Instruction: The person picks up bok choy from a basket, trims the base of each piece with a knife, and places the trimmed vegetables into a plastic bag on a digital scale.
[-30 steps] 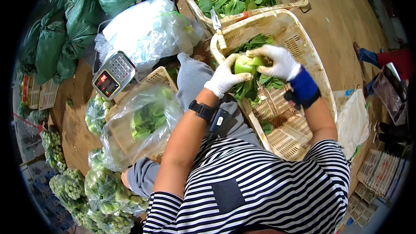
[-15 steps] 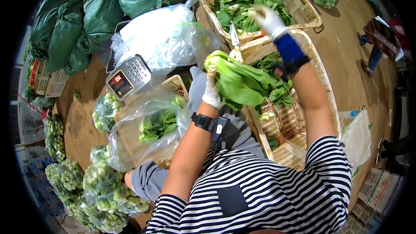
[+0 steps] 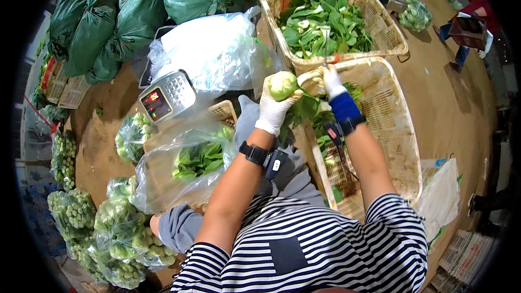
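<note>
My left hand (image 3: pixel 274 106), in a white glove, is closed around a head of bok choy (image 3: pixel 283 85). Its pale green base faces up, while its leaves hang down to the right, partly behind my fingers. Just right of it, my gloved right hand (image 3: pixel 331 80) is closed on a knife (image 3: pixel 325 48), whose narrow blade points away from me over the far crate's rim. Leafy greens lie in the near crate (image 3: pixel 404 130) below my right wrist. More cut greens (image 3: pixel 331 24) fill the far crate (image 3: pixel 388 35).
A clear plastic bag (image 3: pixel 154 182) with greens lies open at my left. Beyond it are a digital scale (image 3: pixel 168 96) and a stack of clear bags (image 3: pixel 209 49). Green sacks (image 3: pixel 141 8) stand at the far left. Bagged bok choy (image 3: pixel 122 228) lines the left floor; another person (image 3: pixel 475 24) is at far right.
My right hand has come back from the far crate and picked up the knife from the crate rims. My left hand has turned the bok choy so its base faces up.
</note>
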The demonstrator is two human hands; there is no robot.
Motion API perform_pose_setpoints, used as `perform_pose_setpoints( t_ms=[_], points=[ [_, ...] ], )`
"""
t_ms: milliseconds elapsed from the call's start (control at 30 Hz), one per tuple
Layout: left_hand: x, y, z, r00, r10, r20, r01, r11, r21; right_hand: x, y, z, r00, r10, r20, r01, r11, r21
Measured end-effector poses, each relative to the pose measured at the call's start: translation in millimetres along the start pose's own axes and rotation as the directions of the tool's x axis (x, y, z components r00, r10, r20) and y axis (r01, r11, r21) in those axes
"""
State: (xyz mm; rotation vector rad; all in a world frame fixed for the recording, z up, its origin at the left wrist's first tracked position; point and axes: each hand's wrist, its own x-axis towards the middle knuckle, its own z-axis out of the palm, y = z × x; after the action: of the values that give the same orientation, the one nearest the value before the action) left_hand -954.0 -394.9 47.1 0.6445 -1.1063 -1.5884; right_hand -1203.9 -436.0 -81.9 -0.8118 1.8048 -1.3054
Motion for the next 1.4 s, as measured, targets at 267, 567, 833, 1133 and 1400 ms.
perform_pose_setpoints(
  t_ms=[267, 567, 833, 1133, 1400],
  points=[
    [67.2, -17.2, 32.8, 0.981, 0.186, -0.049, -0.147, 0.889, 0.433, -120.8, -173.9, -28.0, 0.714, -0.630, 0.307, 0.687, 0.545, -0.480],
    [80.5, -59.5, 30.9, 0.990, 0.114, 0.078, -0.137, 0.734, 0.665, -86.4, -179.3, -22.6, 0.607, -0.508, 0.611, 0.731, 0.054, -0.681],
    [95.0, -67.7, 23.9, 0.993, 0.095, 0.066, -0.116, 0.859, 0.499, -75.9, -179.0, -14.6, 0.573, -0.498, 0.650, 0.751, 0.002, -0.660],
    [92.1, -58.2, 33.8, 0.975, 0.221, 0.035, -0.186, 0.714, 0.675, -59.2, -173.9, -17.9, 0.590, -0.535, 0.605, 0.730, 0.033, -0.683],
    [91.8, -49.6, 45.3, 0.924, 0.382, -0.004, -0.306, 0.747, 0.590, 36.1, -135.8, -107.5, 0.981, -0.195, 0.020, 0.044, 0.117, -0.992]
  ],
)
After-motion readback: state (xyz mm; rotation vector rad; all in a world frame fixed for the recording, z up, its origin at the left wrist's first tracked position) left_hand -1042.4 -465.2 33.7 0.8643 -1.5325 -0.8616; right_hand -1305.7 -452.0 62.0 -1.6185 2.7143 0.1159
